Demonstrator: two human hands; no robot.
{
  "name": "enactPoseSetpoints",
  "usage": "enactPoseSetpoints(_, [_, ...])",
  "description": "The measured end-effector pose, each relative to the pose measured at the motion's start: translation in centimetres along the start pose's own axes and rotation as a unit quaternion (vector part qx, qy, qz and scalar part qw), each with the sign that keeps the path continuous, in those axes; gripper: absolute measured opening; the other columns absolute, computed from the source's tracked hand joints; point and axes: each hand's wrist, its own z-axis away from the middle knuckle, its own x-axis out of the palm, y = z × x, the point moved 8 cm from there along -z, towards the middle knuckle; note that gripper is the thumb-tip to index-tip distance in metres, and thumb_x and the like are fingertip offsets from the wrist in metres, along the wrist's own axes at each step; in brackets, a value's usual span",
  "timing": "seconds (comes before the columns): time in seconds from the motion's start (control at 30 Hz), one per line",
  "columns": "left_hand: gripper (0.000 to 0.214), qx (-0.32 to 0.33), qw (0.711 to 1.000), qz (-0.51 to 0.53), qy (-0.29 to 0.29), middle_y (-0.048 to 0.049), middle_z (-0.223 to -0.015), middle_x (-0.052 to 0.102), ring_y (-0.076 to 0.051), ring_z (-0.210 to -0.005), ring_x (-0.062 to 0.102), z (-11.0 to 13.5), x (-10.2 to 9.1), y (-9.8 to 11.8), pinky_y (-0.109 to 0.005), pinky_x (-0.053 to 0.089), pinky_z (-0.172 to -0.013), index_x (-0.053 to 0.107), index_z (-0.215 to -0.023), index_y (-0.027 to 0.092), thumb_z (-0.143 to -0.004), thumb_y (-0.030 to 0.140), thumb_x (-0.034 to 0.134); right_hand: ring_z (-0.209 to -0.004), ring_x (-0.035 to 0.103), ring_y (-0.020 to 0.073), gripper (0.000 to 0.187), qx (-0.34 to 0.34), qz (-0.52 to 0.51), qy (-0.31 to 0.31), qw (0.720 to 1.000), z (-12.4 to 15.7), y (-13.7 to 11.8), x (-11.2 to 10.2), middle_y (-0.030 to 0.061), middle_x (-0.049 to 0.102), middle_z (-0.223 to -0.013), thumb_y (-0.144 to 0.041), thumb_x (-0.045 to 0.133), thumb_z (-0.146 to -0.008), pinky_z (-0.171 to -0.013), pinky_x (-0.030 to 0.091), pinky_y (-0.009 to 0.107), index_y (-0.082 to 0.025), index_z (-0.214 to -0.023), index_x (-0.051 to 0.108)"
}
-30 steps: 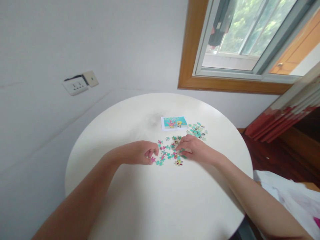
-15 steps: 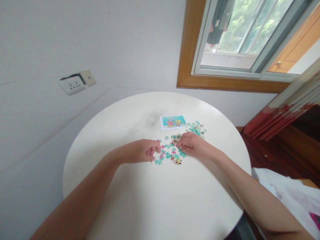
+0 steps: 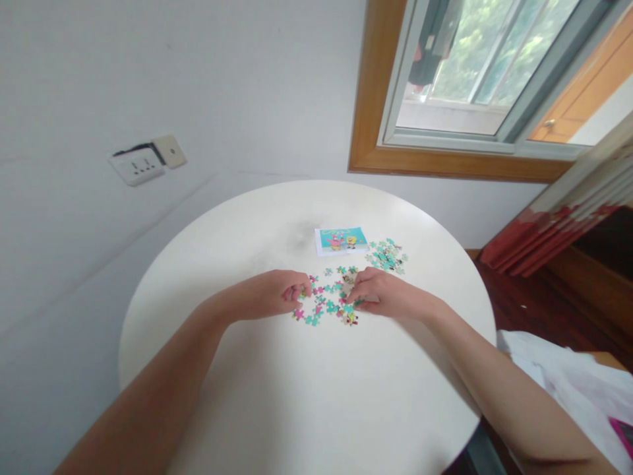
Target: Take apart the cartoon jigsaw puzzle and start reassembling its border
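Loose jigsaw puzzle pieces point(image 3: 331, 307) in teal, pink and yellow lie spread on the white table between my two hands. At their left edge, my left hand point(image 3: 284, 292) has its fingers curled in, with a small yellowish puzzle piece point(image 3: 302, 293) at the fingertips. On the right side of the spread, my right hand point(image 3: 378, 290) bends down, thumb and fingers pinched at a teal piece near the tabletop. Its fingertips partly cover the pieces there. Behind the hands lies a picture card point(image 3: 343, 241) with cartoon figures on teal.
A second heap of puzzle pieces point(image 3: 387, 256) lies right of the card. The round white table point(image 3: 277, 396) stands against a wall with a socket point(image 3: 137, 165). A wood-framed window point(image 3: 366, 158) and red-and-white curtain point(image 3: 524, 241) are at right, with white cloth point(image 3: 558, 376) below.
My left hand has shifted slightly left, uncovering a pink piece below it. My right hand has moved a little toward me, and more of the heap behind it shows.
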Motion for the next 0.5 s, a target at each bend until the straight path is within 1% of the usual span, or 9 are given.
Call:
enactPoseSetpoints(0.13, [0.028, 0.003, 1.0, -0.008, -0.005, 0.0017, -0.072, 0.056, -0.012, -0.064, 0.05, 0.1, -0.2, 0.0, -0.02, 0.036, -0.057, 0.061, -0.096, 0.02, -0.072, 0.016, 0.047, -0.089, 0.057, 0.0173, 0.02, 0.01, -0.006, 0.0, 1.0, 0.3, 0.1, -0.3, 0.0055, 0.067, -0.091, -0.016, 0.063, -0.082, -0.086, 0.043, 0.031, -0.021, -0.099, 0.071])
enactPoseSetpoints(0.27, [0.03, -0.003, 1.0, -0.006, -0.016, 0.0016, -0.073, 0.056, -0.012, -0.066, 0.051, 0.1, 0.0, 0.0, -0.02, 0.036, -0.059, 0.061, -0.097, 0.02, -0.071, 0.016, 0.047, -0.085, 0.057, 0.0158, 0.012, -0.007, -0.03, -0.032, 0.999, 0.2, -1.0, 0.0, 0.0039, 0.066, -0.085, -0.022, 0.066, -0.081, -0.083, 0.042, 0.029, -0.02, -0.091, 0.072])
enactPoseSetpoints(0.37, [0.03, -0.006, 1.0, 0.004, -0.021, 0.0015, -0.074, 0.056, -0.012, -0.067, 0.051, 0.0, 0.1, -0.1, -0.02, 0.036, -0.059, 0.062, -0.096, 0.02, -0.071, 0.016, 0.047, -0.084, 0.057, 0.0159, 0.008, -0.005, -0.028, -0.051, 0.998, 0.2, -1.4, 0.4, 0.0025, 0.065, -0.08, -0.021, 0.068, -0.079, -0.082, 0.042, 0.028, -0.02, -0.086, 0.072])
enactPoseSetpoints(0.5, [0.029, -0.003, 1.0, -0.005, -0.017, 0.0016, -0.073, 0.055, -0.012, -0.066, 0.051, 0.0, 0.0, 0.0, -0.02, 0.035, -0.059, 0.062, -0.096, 0.02, -0.071, 0.016, 0.047, -0.087, 0.057, 0.0166, 0.007, 0.012, -0.021, -0.052, 0.998, 0.5, -0.9, 0.3, 0.0027, 0.065, -0.08, -0.019, 0.068, -0.077, -0.082, 0.043, 0.028, -0.02, -0.084, 0.071])
